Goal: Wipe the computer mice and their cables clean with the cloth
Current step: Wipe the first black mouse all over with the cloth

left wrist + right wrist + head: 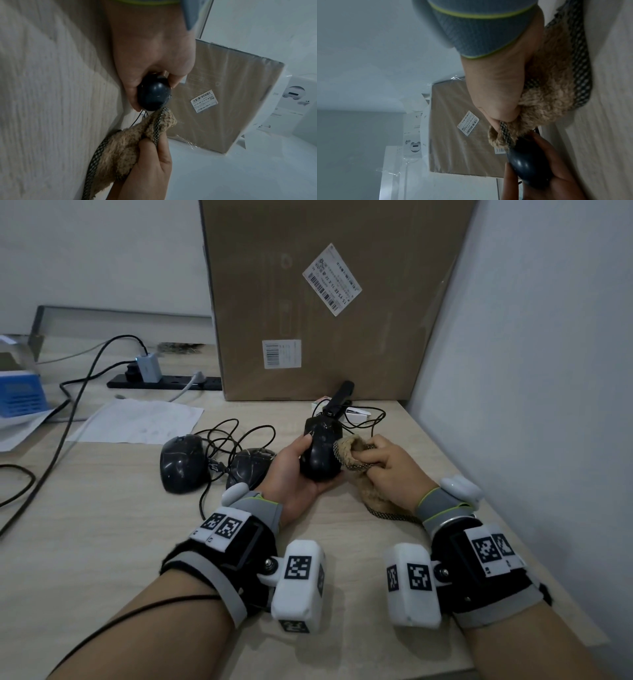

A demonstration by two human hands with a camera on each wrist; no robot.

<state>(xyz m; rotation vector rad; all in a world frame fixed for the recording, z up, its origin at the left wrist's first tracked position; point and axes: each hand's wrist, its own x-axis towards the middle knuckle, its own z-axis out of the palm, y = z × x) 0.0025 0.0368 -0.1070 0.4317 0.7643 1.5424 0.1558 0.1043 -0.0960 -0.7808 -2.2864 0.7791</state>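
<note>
My left hand (297,470) grips a black computer mouse (320,451) just above the desk, thumb on its left side. In the left wrist view the mouse (154,94) sits between my fingers. My right hand (390,467) holds a bunched tan fleecy cloth (352,455) with a checked edge and presses it against the right side of that mouse. In the right wrist view the cloth (544,108) touches the mouse (527,170). Two more black mice (183,463) (250,465) lie to the left on the desk, their cables (236,436) tangled behind them.
A big cardboard box (329,299) stands at the back of the wooden desk (102,525). A white wall (548,371) closes off the right side. A power strip (164,381), paper sheets (137,422) and a blue box (20,393) lie at the left.
</note>
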